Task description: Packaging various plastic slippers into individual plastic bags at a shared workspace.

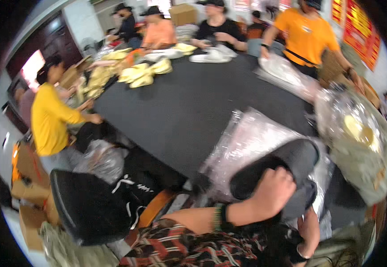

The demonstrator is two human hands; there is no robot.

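Note:
A dark grey slipper is in front of me above a stack of clear plastic bags. The fingers of my left hand are curled at its near edge, gripping it. A second dark slipper lies close below the first. My right hand holds this lower one by its near end, its fingers partly hidden. Motion blurs both hands a little. The plastic bags lie flat on the dark table, partly under the slippers.
A big sack wrapped in plastic stands at the right. Yellow slippers and white slippers lie along the far side. A black chair is at my left. Several people work around the table, one in a yellow top.

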